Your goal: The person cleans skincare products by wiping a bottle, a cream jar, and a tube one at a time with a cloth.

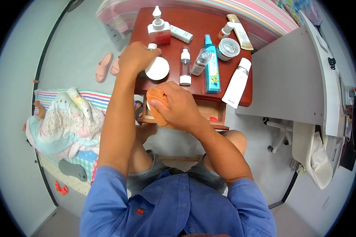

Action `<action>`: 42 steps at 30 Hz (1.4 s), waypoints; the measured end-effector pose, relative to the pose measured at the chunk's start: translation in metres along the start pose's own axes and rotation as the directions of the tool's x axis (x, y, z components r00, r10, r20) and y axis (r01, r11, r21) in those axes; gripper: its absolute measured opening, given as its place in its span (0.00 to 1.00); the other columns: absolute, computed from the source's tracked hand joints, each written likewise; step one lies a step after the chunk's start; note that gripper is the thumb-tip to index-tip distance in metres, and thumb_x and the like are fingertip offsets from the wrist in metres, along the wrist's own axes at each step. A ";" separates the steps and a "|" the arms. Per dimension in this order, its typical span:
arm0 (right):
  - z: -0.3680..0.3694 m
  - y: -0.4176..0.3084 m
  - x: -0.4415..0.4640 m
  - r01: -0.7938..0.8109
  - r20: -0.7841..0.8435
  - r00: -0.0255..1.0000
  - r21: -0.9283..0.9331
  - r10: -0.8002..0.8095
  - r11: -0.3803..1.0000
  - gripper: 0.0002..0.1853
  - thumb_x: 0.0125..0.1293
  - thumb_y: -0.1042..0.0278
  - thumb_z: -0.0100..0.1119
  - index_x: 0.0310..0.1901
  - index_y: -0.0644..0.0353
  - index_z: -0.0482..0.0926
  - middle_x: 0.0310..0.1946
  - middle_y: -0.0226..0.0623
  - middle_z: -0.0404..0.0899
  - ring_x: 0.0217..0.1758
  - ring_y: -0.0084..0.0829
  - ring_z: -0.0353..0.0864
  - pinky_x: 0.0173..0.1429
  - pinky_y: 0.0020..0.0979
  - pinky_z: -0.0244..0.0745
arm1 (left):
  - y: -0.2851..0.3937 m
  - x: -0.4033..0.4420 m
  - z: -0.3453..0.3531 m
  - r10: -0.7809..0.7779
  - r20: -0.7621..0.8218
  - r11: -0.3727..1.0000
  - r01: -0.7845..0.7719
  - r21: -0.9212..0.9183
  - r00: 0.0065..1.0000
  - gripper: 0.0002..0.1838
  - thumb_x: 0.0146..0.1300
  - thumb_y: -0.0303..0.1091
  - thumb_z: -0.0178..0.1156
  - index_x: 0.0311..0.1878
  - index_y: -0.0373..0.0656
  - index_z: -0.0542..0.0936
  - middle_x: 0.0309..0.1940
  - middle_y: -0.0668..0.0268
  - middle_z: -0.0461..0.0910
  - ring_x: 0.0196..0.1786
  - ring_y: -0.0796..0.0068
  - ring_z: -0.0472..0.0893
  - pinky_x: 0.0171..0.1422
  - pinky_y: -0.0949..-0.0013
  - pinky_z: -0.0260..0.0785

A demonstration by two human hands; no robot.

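Observation:
My left hand (137, 59) is at the left side of the red-brown table, its fingers closed around a small bottle with a white cap (152, 46); most of the bottle is hidden. Just below those fingers is a jar with a round white lid (157, 68). My right hand (178, 106) grips a folded orange cloth (157, 114) above the partly pulled-out drawer (213, 108). Close to both hands stand a clear pump bottle with a white base (185, 67) and a silver-capped bottle (201, 62).
The table (194, 23) also bears a pump bottle with red liquid (159, 33), a blue spray bottle (212, 69), a clear-lidded tub (228, 49), a white tube (237, 83) and a gold tube (240, 31). A person under a blanket (67, 122) lies at left. A grey desk (284, 75) stands right.

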State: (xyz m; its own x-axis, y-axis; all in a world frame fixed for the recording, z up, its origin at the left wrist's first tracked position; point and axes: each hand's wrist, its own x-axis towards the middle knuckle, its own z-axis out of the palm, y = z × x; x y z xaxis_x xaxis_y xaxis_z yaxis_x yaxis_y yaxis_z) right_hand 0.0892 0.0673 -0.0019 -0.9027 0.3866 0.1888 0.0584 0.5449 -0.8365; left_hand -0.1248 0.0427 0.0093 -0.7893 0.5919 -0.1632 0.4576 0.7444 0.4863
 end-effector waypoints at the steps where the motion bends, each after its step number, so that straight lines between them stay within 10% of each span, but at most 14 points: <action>1: 0.001 0.000 0.001 0.006 0.000 1.000 -0.006 -0.006 1.000 0.17 0.65 0.59 0.65 0.50 0.59 0.79 0.42 0.48 0.81 0.46 0.53 0.82 0.51 0.48 0.77 | -0.002 0.003 0.000 -0.019 0.032 1.000 0.019 0.006 0.999 0.27 0.54 0.59 0.66 0.31 0.39 0.88 0.31 0.53 0.88 0.38 0.53 0.87 0.45 0.55 0.77; 12: 0.010 0.002 0.011 -0.115 -0.073 0.991 -0.018 0.113 0.993 0.19 0.65 0.60 0.67 0.53 0.60 0.79 0.47 0.47 0.81 0.50 0.50 0.82 0.54 0.46 0.77 | -0.032 -0.001 -0.008 -0.099 -0.159 0.979 0.067 -0.193 0.982 0.27 0.57 0.53 0.67 0.45 0.35 0.84 0.41 0.48 0.87 0.45 0.53 0.87 0.52 0.56 0.76; 18: 0.012 0.000 0.007 -0.091 -0.052 0.995 -0.016 0.090 0.996 0.19 0.64 0.60 0.67 0.52 0.60 0.79 0.48 0.49 0.79 0.50 0.53 0.81 0.55 0.48 0.76 | -0.043 -0.001 -0.002 -0.005 -0.630 0.942 -0.207 -0.263 0.777 0.27 0.62 0.47 0.69 0.51 0.30 0.76 0.38 0.49 0.84 0.41 0.52 0.85 0.49 0.57 0.76; 21: 0.007 -0.006 0.002 -0.065 -0.087 0.994 0.055 0.069 0.996 0.19 0.63 0.60 0.69 0.51 0.61 0.78 0.46 0.49 0.79 0.48 0.51 0.81 0.53 0.45 0.76 | -0.036 -0.017 -0.029 -0.125 -0.544 0.391 -0.462 -0.796 0.830 0.16 0.70 0.34 0.64 0.52 0.32 0.75 0.41 0.55 0.83 0.40 0.71 0.83 0.45 0.69 0.75; 24: -0.006 -0.014 -0.008 -0.041 -0.208 0.976 0.141 0.070 0.989 0.18 0.63 0.62 0.70 0.49 0.61 0.77 0.42 0.43 0.79 0.44 0.42 0.81 0.50 0.38 0.76 | -0.025 -0.062 -0.019 0.032 -0.102 -0.208 -0.093 -0.974 0.994 0.15 0.76 0.39 0.56 0.52 0.34 0.77 0.39 0.59 0.82 0.37 0.71 0.81 0.38 0.70 0.74; 26: -0.012 -0.017 -0.012 -0.013 -0.420 0.892 0.349 0.168 0.937 0.18 0.66 0.62 0.70 0.49 0.62 0.75 0.40 0.36 0.78 0.43 0.29 0.79 0.50 0.32 0.75 | -0.014 -0.084 -0.015 0.142 0.012 -0.271 0.051 -0.961 0.990 0.13 0.78 0.38 0.51 0.49 0.37 0.79 0.39 0.60 0.82 0.36 0.70 0.82 0.35 0.69 0.74; 27: -0.016 -0.017 -0.015 -0.037 -0.411 0.893 0.334 0.181 0.942 0.18 0.66 0.62 0.70 0.49 0.62 0.75 0.40 0.36 0.78 0.43 0.29 0.79 0.50 0.32 0.75 | 0.017 -0.125 0.005 0.153 0.247 -0.280 0.282 -0.918 0.957 0.13 0.79 0.38 0.50 0.49 0.38 0.80 0.39 0.62 0.82 0.38 0.75 0.81 0.40 0.71 0.74; 30: -0.024 -0.020 -0.009 0.108 -0.558 0.791 0.531 0.251 0.841 0.17 0.71 0.60 0.67 0.51 0.64 0.74 0.43 0.32 0.79 0.44 0.20 0.77 0.50 0.25 0.75 | 0.041 -0.161 0.047 0.176 -0.073 0.173 -0.104 -0.979 0.982 0.19 0.81 0.40 0.51 0.60 0.33 0.77 0.49 0.66 0.80 0.52 0.80 0.78 0.58 0.73 0.72; 37: -0.004 -0.020 -0.007 0.141 -0.646 0.746 0.395 0.165 0.908 0.19 0.72 0.57 0.65 0.52 0.64 0.73 0.43 0.34 0.78 0.43 0.22 0.77 0.50 0.29 0.76 | 0.041 -0.156 0.041 0.233 -0.091 0.004 -0.094 -0.996 0.968 0.23 0.82 0.45 0.49 0.63 0.32 0.76 0.50 0.64 0.81 0.49 0.83 0.78 0.55 0.74 0.73; 39: -0.003 -0.024 -0.011 0.116 -0.604 0.760 0.488 0.239 0.865 0.19 0.72 0.56 0.64 0.53 0.63 0.73 0.42 0.34 0.77 0.43 0.24 0.76 0.49 0.32 0.75 | 0.042 -0.154 0.037 0.193 -0.148 0.226 -0.191 -0.955 0.970 0.23 0.82 0.46 0.49 0.62 0.33 0.75 0.50 0.63 0.81 0.47 0.84 0.78 0.52 0.75 0.74; 42: -0.002 -0.015 -0.012 0.192 -0.509 0.859 0.213 -0.059 0.958 0.19 0.73 0.55 0.63 0.54 0.60 0.74 0.43 0.33 0.78 0.44 0.22 0.77 0.50 0.29 0.75 | 0.041 -0.142 0.031 0.140 -0.106 0.004 -0.108 -0.994 0.984 0.21 0.82 0.46 0.49 0.59 0.34 0.74 0.48 0.63 0.82 0.48 0.82 0.78 0.53 0.75 0.74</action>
State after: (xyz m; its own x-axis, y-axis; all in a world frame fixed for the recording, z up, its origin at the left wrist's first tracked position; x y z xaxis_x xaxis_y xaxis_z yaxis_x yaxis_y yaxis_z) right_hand 0.0995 0.0563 0.0091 -0.5621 0.6785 0.4729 -0.2081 0.4373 -0.8749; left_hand 0.0184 -0.0014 0.0259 -0.7561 0.6545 -0.0015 -0.3201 -0.3678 0.8730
